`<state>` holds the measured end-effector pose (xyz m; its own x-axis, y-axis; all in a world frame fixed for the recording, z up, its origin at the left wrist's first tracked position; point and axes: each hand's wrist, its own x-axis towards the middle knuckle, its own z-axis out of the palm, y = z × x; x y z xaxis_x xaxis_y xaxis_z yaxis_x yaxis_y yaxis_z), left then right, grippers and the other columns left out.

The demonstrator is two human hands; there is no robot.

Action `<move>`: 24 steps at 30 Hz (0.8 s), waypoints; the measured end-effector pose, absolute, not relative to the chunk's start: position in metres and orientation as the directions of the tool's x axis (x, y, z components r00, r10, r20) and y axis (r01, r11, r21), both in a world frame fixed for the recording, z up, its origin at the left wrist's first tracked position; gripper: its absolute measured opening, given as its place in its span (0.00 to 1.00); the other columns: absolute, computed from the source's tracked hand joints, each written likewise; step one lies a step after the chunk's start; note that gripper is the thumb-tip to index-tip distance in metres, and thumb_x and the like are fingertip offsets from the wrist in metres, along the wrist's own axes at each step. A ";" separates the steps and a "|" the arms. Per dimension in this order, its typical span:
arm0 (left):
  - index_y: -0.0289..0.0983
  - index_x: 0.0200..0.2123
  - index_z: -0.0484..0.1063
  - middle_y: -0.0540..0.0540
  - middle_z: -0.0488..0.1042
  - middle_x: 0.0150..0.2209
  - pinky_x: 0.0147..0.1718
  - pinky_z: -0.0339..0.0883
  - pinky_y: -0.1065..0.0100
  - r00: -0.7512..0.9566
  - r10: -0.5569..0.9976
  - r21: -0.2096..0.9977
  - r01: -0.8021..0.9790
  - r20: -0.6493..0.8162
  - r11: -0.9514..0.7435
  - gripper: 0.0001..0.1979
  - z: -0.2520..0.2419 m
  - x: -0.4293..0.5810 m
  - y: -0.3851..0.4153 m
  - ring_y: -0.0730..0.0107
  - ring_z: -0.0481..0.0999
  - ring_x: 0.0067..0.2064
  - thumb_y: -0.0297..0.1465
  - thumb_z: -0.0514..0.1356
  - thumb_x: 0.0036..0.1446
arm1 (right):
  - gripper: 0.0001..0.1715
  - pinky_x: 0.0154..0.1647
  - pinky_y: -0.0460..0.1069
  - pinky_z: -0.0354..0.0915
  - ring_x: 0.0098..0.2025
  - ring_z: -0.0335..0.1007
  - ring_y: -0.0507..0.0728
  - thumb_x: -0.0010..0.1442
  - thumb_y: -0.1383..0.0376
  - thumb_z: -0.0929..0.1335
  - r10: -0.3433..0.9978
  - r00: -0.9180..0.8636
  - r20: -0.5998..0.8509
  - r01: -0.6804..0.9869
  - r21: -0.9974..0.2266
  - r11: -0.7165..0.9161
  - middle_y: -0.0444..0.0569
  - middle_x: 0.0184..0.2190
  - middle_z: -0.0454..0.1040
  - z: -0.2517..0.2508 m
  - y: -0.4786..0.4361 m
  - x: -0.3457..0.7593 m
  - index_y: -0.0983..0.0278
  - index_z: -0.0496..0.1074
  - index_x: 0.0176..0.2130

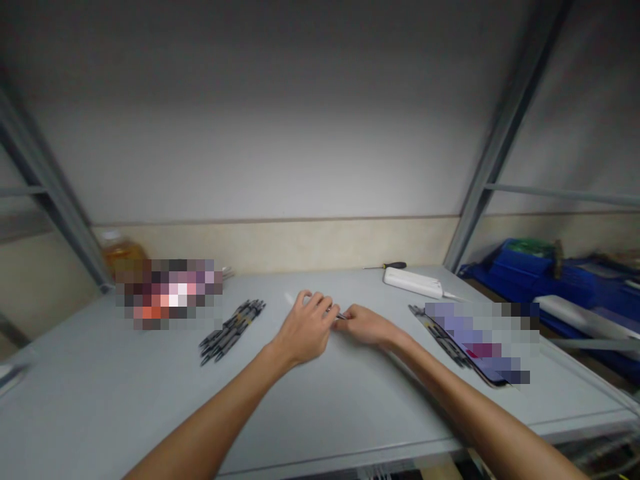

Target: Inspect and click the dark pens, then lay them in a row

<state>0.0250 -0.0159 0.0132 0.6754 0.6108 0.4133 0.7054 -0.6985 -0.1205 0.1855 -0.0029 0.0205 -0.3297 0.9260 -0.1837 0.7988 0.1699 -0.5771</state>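
Over the middle of the grey tabletop (300, 413) my two hands meet at a dark, slim pen (341, 316). My left hand (309, 327) is closed round it, and the fingers cover much of its length. From the right, my right hand (367, 325) pinches the pen's other end. A pale, blurred strip (289, 299) shows just beyond the left fingers; what it is I cannot tell. To the left lies a bunch of dark pens (233, 331), side by side and slanted. More dark pens (445, 341) lie at the right.
A pixelated flat object (473, 340) borders the right pens. Behind it are a white power strip (413, 283) and a screwdriver (395, 265). A pixelated item (175, 293) and a bottle of amber liquid (123, 253) stand back left. Metal posts (493, 160) frame the table; blue material (540, 273) lies beyond.
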 end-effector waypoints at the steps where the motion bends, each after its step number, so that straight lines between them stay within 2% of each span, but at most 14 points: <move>1: 0.36 0.40 0.65 0.40 0.68 0.40 0.47 0.51 0.53 0.689 0.604 -0.151 0.700 0.400 -0.698 0.10 0.013 0.027 -0.016 0.56 0.63 0.45 0.25 0.52 0.53 | 0.19 0.16 0.43 0.46 0.13 0.47 0.46 0.56 0.60 0.60 0.871 -0.396 -0.290 0.739 -0.664 0.116 0.37 0.10 0.52 0.024 -0.003 0.186 0.63 0.55 0.17; 3: 0.36 0.35 0.65 0.40 0.69 0.36 0.44 0.53 0.55 0.693 0.609 -0.191 0.706 0.386 -0.682 0.06 0.008 0.029 -0.014 0.57 0.65 0.42 0.25 0.51 0.54 | 0.20 0.14 0.43 0.44 0.12 0.40 0.46 0.56 0.61 0.59 0.773 -0.485 -0.409 0.682 -0.730 0.042 0.35 0.09 0.46 0.029 -0.005 0.185 0.62 0.51 0.16; 5: 0.35 0.32 0.66 0.41 0.69 0.33 0.40 0.56 0.58 0.670 0.634 -0.216 0.734 0.386 -0.644 0.07 0.001 0.030 -0.011 0.59 0.67 0.39 0.24 0.48 0.56 | 0.18 0.15 0.43 0.47 0.12 0.46 0.46 0.54 0.63 0.60 0.803 -0.465 -0.373 0.733 -0.671 0.113 0.37 0.10 0.53 0.031 -0.010 0.180 0.63 0.53 0.16; 7: 0.34 0.31 0.67 0.41 0.71 0.29 0.38 0.57 0.59 0.613 0.681 -0.193 0.783 0.400 -0.591 0.11 -0.005 0.029 -0.008 0.60 0.69 0.36 0.23 0.46 0.57 | 0.13 0.19 0.43 0.54 0.18 0.60 0.49 0.52 0.64 0.62 0.910 -0.378 -0.170 0.840 -0.477 0.260 0.46 0.16 0.66 0.029 -0.017 0.173 0.65 0.62 0.19; 9: 0.34 0.30 0.69 0.40 0.72 0.27 0.37 0.58 0.60 0.557 0.730 -0.135 0.822 0.396 -0.554 0.11 -0.008 0.029 -0.006 0.61 0.71 0.34 0.22 0.47 0.56 | 0.13 0.25 0.47 0.60 0.28 0.70 0.56 0.55 0.62 0.61 0.951 -0.305 0.044 0.922 -0.236 0.307 0.56 0.26 0.74 0.026 -0.023 0.166 0.67 0.69 0.26; 11: 0.34 0.29 0.70 0.40 0.74 0.27 0.37 0.59 0.61 0.486 0.790 -0.075 0.865 0.374 -0.496 0.11 -0.008 0.030 -0.005 0.61 0.73 0.33 0.22 0.49 0.55 | 0.15 0.29 0.50 0.63 0.32 0.73 0.60 0.58 0.65 0.59 0.938 -0.325 0.120 0.940 -0.068 0.334 0.59 0.30 0.75 0.021 -0.025 0.161 0.67 0.72 0.31; 13: 0.35 0.29 0.72 0.40 0.75 0.27 0.34 0.60 0.62 0.390 0.859 -0.028 0.914 0.332 -0.404 0.11 -0.007 0.032 -0.006 0.61 0.74 0.32 0.23 0.50 0.53 | 0.16 0.31 0.51 0.64 0.34 0.73 0.61 0.59 0.69 0.57 0.925 -0.353 0.139 0.935 0.029 0.352 0.59 0.31 0.76 0.018 -0.025 0.158 0.67 0.72 0.35; 17: 0.36 0.28 0.72 0.40 0.75 0.28 0.29 0.61 0.64 0.280 0.932 0.051 0.953 0.232 -0.299 0.10 -0.006 0.036 -0.009 0.59 0.75 0.32 0.27 0.51 0.53 | 0.15 0.31 0.50 0.64 0.36 0.73 0.62 0.59 0.73 0.57 0.889 -0.431 0.153 0.902 0.119 0.416 0.59 0.31 0.76 0.015 -0.018 0.162 0.68 0.70 0.39; 19: 0.37 0.31 0.70 0.41 0.75 0.29 0.30 0.61 0.64 0.319 0.918 0.133 0.925 0.237 -0.356 0.09 -0.006 0.035 -0.010 0.59 0.74 0.32 0.31 0.51 0.55 | 0.14 0.30 0.50 0.63 0.36 0.73 0.61 0.59 0.72 0.57 0.876 -0.454 0.165 0.890 0.139 0.435 0.58 0.31 0.76 0.013 -0.014 0.166 0.68 0.70 0.38; 21: 0.37 0.36 0.67 0.43 0.74 0.31 0.32 0.61 0.65 0.388 0.870 0.209 0.864 0.304 -0.458 0.09 -0.004 0.033 -0.011 0.61 0.73 0.33 0.34 0.51 0.57 | 0.13 0.30 0.49 0.62 0.35 0.73 0.61 0.60 0.70 0.58 0.885 -0.428 0.182 0.902 0.142 0.407 0.57 0.31 0.76 0.012 -0.011 0.171 0.67 0.70 0.38; 24: 0.37 0.40 0.64 0.44 0.72 0.36 0.38 0.61 0.65 0.500 0.761 0.212 0.760 0.414 -0.615 0.09 -0.001 0.028 -0.009 0.64 0.70 0.38 0.33 0.49 0.60 | 0.14 0.30 0.49 0.61 0.35 0.73 0.61 0.61 0.65 0.58 0.911 -0.358 0.204 0.932 0.133 0.336 0.57 0.31 0.76 0.011 -0.008 0.180 0.65 0.70 0.39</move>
<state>0.0281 -0.0091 -0.0007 0.4999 0.7608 0.4138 0.7599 -0.6145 0.2119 0.1800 -0.0077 0.0111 -0.3575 0.9114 0.2036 0.9324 0.3361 0.1327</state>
